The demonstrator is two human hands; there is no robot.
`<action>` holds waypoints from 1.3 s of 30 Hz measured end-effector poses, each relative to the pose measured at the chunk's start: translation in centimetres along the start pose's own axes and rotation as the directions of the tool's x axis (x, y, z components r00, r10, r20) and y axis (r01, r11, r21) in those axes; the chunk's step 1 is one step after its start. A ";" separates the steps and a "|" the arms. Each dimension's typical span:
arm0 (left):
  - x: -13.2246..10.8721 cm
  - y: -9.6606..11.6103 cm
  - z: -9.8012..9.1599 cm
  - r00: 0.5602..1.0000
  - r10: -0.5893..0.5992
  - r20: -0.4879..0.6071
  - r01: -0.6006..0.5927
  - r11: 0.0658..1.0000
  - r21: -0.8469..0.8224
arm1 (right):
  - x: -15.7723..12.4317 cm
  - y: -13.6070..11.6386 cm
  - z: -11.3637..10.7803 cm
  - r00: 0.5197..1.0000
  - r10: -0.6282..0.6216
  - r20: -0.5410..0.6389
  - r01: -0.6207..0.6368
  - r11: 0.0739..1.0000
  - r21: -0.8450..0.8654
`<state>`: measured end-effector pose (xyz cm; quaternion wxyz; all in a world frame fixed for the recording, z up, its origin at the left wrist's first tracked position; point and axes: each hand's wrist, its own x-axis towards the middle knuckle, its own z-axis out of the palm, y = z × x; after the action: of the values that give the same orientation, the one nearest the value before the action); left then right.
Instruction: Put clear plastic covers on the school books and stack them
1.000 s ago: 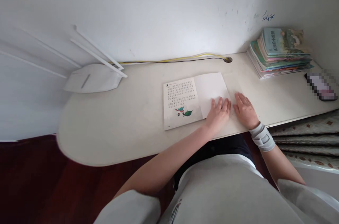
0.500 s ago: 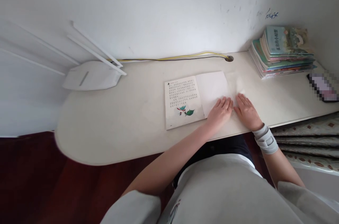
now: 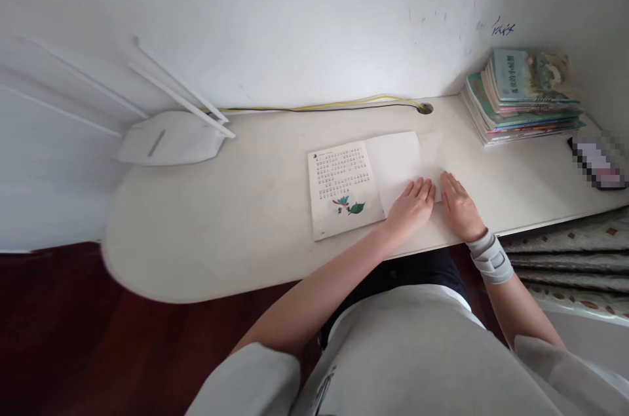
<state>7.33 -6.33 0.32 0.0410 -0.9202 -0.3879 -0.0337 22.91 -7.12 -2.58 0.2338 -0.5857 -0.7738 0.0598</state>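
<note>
An open book lies on the white desk, its left page printed with text and a picture of an insect and a leaf. Its right side is a blank white sheet. What looks like a clear film extends past that sheet's right edge; its outline is faint. My left hand rests flat, fingers stretched, over the lower right of the blank sheet. Close beside it, my right hand lies on the film's right side with fingers extended, a grey wrist brace on its wrist.
Stacked books stand at the back right, with a phone near them. A white router with long antennas sits at the left. Cables run along the wall to a desk hole. A patterned curtain hangs at the right.
The book has shifted slightly to the right. My right hand has turned a little and moved slightly right; the whitish crumple at its fingertips no longer shows. My left hand has barely moved.
</note>
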 end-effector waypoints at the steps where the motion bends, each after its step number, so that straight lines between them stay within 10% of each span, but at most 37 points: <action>1: 0.0 0.1 0.0 1.000 0.004 -0.002 -0.004 1.000 0.012 | 0.0 0.0 0.0 1.000 0.003 -0.007 -0.003 1.000 0.002; 10: -2.7 0.8 0.3 0.990 0.104 -0.094 -0.106 0.994 -0.016 | 0.0 -0.4 0.0 1.000 0.020 -0.008 -0.021 0.999 -0.029; 16: -4.0 0.5 0.2 0.982 -0.164 -0.090 0.167 0.985 0.033 | -0.1 -0.5 0.1 1.000 0.017 -0.004 -0.017 0.995 -0.097; 39: -3.2 -2.5 0.5 0.970 0.221 -0.098 -0.220 0.975 0.023 | -0.3 -0.7 0.3 0.998 -0.050 0.026 0.054 0.980 -0.190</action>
<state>3.32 -6.80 -0.37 0.0692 -0.9544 -0.2811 -0.0726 22.21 -7.55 -2.64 0.1701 -0.5843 -0.7934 -0.0143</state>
